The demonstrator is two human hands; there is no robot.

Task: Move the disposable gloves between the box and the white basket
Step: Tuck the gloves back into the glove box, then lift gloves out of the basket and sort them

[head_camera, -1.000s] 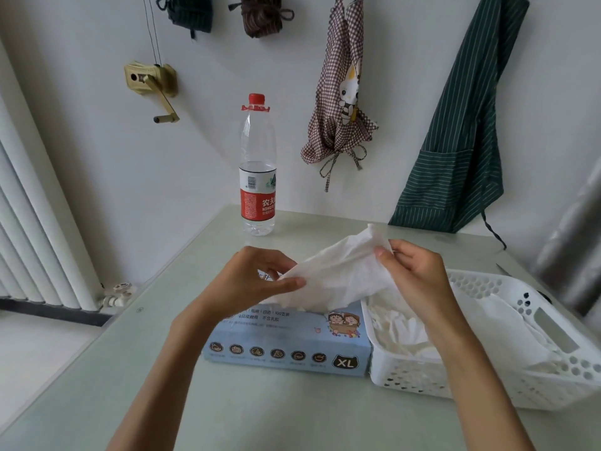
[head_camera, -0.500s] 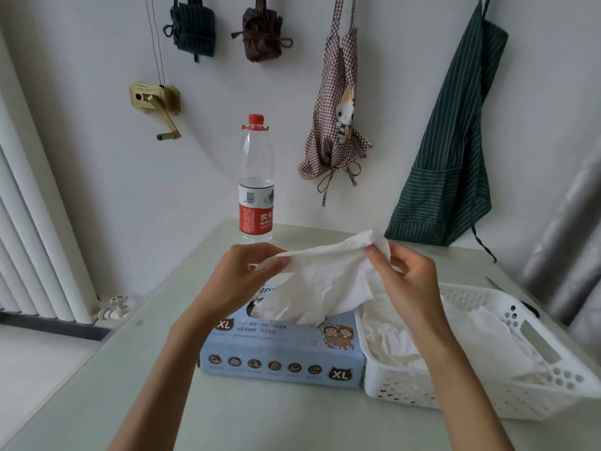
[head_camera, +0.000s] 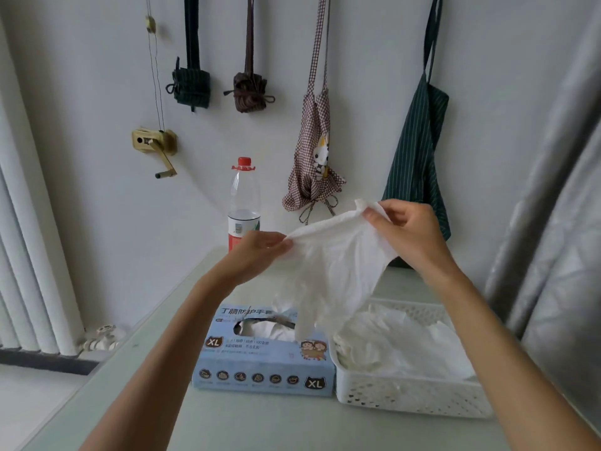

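Note:
A white disposable glove (head_camera: 335, 271) hangs stretched in the air above the box and basket. My left hand (head_camera: 257, 252) pinches its cuff at the left corner, and my right hand (head_camera: 409, 232) pinches the cuff at the upper right. The glove's fingers dangle down over the light blue glove box (head_camera: 263, 362), whose top slot shows more white gloves. The white perforated basket (head_camera: 413, 395) stands against the box's right side and holds a pile of loose gloves (head_camera: 403, 343).
A clear water bottle (head_camera: 244, 203) with a red cap stands at the table's back by the wall. Aprons and rolled cloths hang on the wall. A radiator is at the left, a grey curtain (head_camera: 553, 222) at the right. The pale table (head_camera: 227, 424) extends towards me.
Both hands have risen and moved apart, lifting the glove clear of the box and spreading its cuff wide. The camera has tilted upward.

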